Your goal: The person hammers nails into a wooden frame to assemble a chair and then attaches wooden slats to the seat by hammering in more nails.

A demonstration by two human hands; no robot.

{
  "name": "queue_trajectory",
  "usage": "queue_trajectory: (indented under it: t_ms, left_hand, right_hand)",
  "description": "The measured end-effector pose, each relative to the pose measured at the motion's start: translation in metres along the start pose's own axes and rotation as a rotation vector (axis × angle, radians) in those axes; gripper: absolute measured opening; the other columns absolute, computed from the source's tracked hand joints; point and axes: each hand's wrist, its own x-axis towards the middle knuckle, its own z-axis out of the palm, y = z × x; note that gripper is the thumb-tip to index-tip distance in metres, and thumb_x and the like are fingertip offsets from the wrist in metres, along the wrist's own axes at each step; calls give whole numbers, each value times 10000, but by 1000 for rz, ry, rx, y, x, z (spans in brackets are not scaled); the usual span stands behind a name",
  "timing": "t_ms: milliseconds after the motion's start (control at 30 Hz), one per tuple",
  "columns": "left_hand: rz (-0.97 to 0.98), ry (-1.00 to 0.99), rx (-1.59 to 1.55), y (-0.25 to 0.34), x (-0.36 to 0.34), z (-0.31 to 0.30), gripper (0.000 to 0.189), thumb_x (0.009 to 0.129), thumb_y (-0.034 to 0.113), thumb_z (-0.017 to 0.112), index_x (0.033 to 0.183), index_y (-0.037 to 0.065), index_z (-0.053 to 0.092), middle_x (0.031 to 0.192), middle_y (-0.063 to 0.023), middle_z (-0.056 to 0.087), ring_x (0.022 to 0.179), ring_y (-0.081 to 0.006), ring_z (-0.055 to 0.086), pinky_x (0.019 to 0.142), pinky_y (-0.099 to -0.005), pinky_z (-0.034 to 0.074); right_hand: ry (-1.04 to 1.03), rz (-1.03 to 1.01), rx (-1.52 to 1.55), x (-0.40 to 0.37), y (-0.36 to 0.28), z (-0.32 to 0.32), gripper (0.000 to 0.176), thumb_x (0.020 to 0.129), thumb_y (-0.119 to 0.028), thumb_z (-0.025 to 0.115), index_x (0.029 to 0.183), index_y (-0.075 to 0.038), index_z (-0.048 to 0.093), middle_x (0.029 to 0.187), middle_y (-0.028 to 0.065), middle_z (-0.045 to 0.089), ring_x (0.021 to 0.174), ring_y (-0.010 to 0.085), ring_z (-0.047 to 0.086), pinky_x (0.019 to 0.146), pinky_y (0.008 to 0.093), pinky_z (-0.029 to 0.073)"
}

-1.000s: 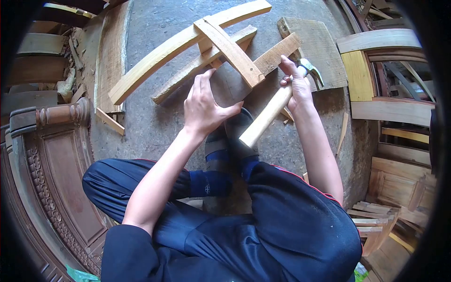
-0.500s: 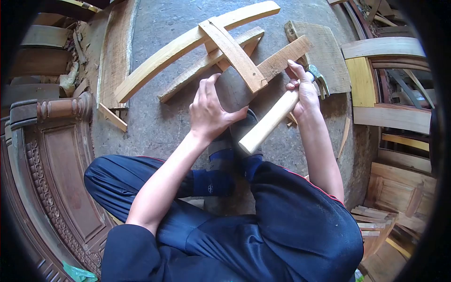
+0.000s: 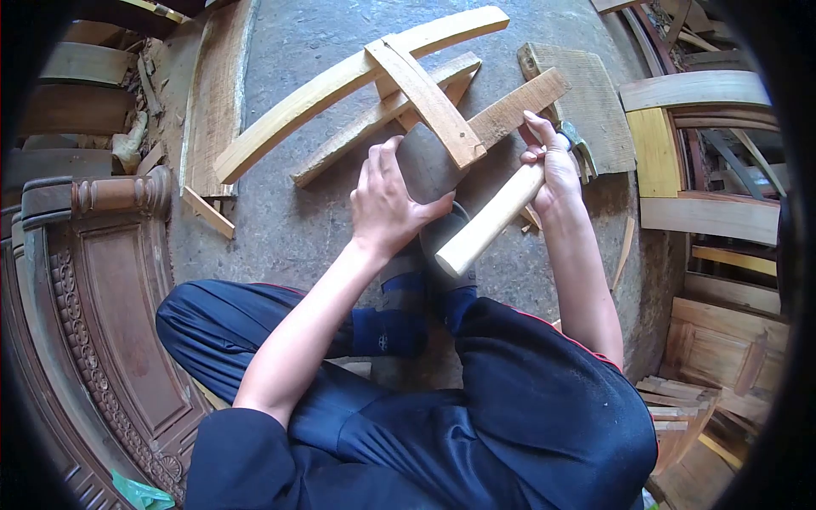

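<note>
My left hand grips a dark block from its left and near sides, fingers curved round it. Over the far edge of this block lies the corner of a wooden frame, where a short crosspiece meets a rough wooden piece. The crosspiece runs up to a long curved wooden rail. My right hand is closed on a hammer, its pale handle slanting down to the left and its metal head beyond the fingers. The right fingertips are close to the rough piece.
A straight wooden bar lies beneath the crosspiece on the concrete floor. A ribbed board is at the upper right, a long plank at the upper left. Carved panels stand left; wooden frames stand right.
The view has shifted slightly, so the hands, block and frame appear a little further right. Both hands keep their holds.
</note>
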Motion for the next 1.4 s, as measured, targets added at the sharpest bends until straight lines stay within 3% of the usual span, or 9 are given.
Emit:
queue_trajectory:
  t_ms: [400, 533, 667, 800, 833, 933, 967, 1300, 1400]
  left_hand:
    - [37, -41, -10, 0, 11, 0, 1092, 701, 613, 916, 1486, 14, 449, 1295, -187, 563, 1212, -375, 630, 937, -514, 596]
    - [158, -95, -197, -21, 22, -5, 931, 800, 462, 827, 1500, -12, 438, 1390, -234, 557, 1300, -405, 595, 1101, -504, 517]
    - [-281, -19, -640, 7, 51, -12, 931, 897, 565, 700, 1468, -119, 428, 1353, -282, 656, 1326, -380, 623, 1143, -453, 468]
    - [-449, 83, -632, 41, 99, -6, 896, 885, 508, 786, 1389, -142, 431, 1271, -317, 691, 1229, -387, 687, 1097, -468, 513]
    - [-440, 175, -510, 42, 111, 6, 801, 877, 367, 831, 1349, -121, 405, 1182, -315, 708, 1030, -357, 767, 963, -453, 605]
    - [-461, 167, -845, 42, 110, 23, 683, 904, 244, 813, 1299, -110, 383, 1125, -300, 710, 825, -295, 791, 787, -400, 657]
    - [-415, 235, -934, 42, 110, 26, 592, 916, 150, 829, 1216, -87, 376, 1001, -201, 725, 670, -215, 750, 609, -334, 649]
    - [-332, 241, -810, 18, 109, 39, 544, 946, 167, 816, 1247, -70, 429, 895, -137, 736, 727, -203, 754, 641, -334, 633]
    - [-337, 277, -783, 24, 108, 35, 540, 937, 198, 823, 1229, -72, 457, 923, -150, 756, 781, -210, 766, 711, -341, 629]
  right_hand:
    - [11, 6, 5, -6, 15, -9, 336, 823, -139, 938, 1019, -85, 670, 943, 24, 693, 604, 48, 484, 548, 217, 474]
    - [-3, -20, 6, -9, 16, -9, 307, 836, -144, 933, 989, -90, 672, 929, 16, 692, 607, 50, 487, 550, 223, 472]
    - [-3, -15, 47, -10, 21, -13, 315, 840, -144, 932, 1016, -79, 678, 940, 24, 705, 610, 52, 494, 547, 223, 477]
    - [10, -15, 57, -16, 22, -7, 339, 839, -134, 930, 1043, -59, 670, 963, 39, 711, 611, 56, 504, 551, 229, 490]
    - [5, -20, 67, -15, 24, -9, 345, 840, -132, 930, 1052, -53, 671, 968, 42, 711, 612, 56, 505, 551, 229, 491]
    - [3, -31, 85, -14, 28, -11, 366, 842, -128, 928, 1087, -40, 670, 981, 48, 712, 612, 57, 506, 548, 229, 489]
    - [9, -30, 90, -15, 28, -11, 366, 844, -128, 927, 1089, -41, 670, 983, 49, 713, 611, 57, 506, 547, 229, 489]
    - [46, -119, 57, -37, 30, -17, 363, 927, -186, 863, 1120, -80, 575, 853, -17, 585, 600, 67, 528, 515, 259, 490]
    - [-63, -334, 64, -48, 32, -37, 292, 1082, -360, 639, 1118, -94, 525, 870, 10, 540, 561, 99, 540, 476, 256, 479]
